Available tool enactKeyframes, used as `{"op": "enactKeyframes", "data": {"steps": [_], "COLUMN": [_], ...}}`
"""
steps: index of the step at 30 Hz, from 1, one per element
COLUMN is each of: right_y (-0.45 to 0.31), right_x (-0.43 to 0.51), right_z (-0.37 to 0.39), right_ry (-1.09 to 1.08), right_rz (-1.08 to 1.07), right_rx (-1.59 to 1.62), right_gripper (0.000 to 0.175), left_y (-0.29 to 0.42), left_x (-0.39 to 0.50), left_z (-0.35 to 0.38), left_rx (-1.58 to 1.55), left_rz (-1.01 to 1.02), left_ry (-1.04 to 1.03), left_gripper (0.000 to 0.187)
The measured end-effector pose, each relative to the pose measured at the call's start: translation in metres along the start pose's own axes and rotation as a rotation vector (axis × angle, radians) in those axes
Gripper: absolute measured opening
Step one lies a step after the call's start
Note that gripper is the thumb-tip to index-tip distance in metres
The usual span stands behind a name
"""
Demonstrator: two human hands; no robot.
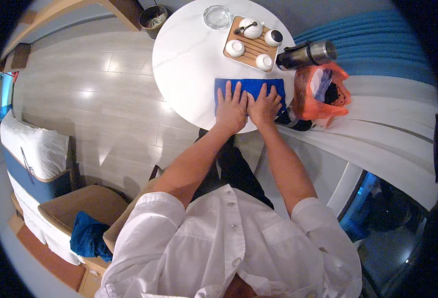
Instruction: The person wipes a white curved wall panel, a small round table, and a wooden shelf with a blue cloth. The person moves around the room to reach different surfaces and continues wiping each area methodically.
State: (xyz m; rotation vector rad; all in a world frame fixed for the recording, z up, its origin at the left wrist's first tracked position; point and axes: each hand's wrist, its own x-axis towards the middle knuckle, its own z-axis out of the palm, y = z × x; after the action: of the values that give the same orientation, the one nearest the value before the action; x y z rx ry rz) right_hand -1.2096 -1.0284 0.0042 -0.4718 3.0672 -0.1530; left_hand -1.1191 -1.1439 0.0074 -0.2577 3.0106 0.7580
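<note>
A blue cloth lies flat, in a rectangular shape, near the front edge of the round white table. My left hand rests palm down on its left part, fingers apart. On its right part lies my right hand, also palm down, with the fingers spread and a little bent. The two hands nearly meet at the cloth's middle. Their palms hide much of the cloth's near side. Neither hand grips anything that shows.
Beyond the cloth, a wooden tea tray bears a white teapot and several small white vessels. A glass ashtray stands behind left. At the right are a metal thermos and an orange plastic bag with things inside.
</note>
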Motion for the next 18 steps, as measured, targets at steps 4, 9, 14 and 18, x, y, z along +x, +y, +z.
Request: {"op": "enactKeyframes", "data": {"steps": [4, 9, 14, 18], "right_y": [0.004, -0.016, -0.004, 0.026], "right_x": [-0.013, -0.039, -0.008, 0.025], "right_z": [-0.009, -0.011, 0.0, -0.001], "right_ry": [-0.096, -0.122, 0.003, -0.016], "right_rz": [-0.096, -0.27, -0.185, -0.109], "right_rx": [0.001, 0.061, 0.045, 0.011], "right_gripper": [0.078, 0.07, 0.067, 0.066], "left_y": [-0.002, -0.009, 0.0, 0.014], "left_x": [-0.019, -0.062, -0.005, 0.041], "left_z": [-0.002, -0.014, 0.004, 0.015], "left_rx": [0.03, 0.079, 0.204, 0.156], "left_rz": [-0.006, -0.045, -0.042, 0.037], "left_ry": [-0.034, 0.003, -0.046, -0.044], "left_gripper": [0.069, 0.068, 0.068, 0.071]}}
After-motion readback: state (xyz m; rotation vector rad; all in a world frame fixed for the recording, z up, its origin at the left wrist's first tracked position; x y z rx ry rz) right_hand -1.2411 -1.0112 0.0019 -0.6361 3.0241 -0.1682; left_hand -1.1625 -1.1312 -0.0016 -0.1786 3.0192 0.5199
